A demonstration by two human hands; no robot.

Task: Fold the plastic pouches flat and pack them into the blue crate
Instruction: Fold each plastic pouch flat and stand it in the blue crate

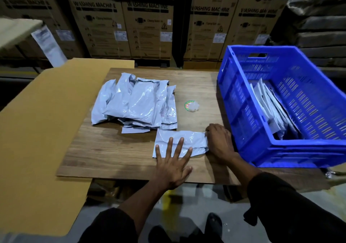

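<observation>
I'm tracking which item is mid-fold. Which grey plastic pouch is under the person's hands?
The single grey plastic pouch lying apart at the wooden board's near edge: left hand presses it flat, right hand grips its end.

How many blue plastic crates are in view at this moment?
1. The blue plastic crate stands on the right side of the wooden board, with folded grey pouches stacked inside it. Nothing suggests a second crate, though the frame edges could hide one.

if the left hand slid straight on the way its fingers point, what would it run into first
Likely the heap of unfolded pouches: the left hand lies flat on the single pouch, fingers pointing toward it.
</observation>
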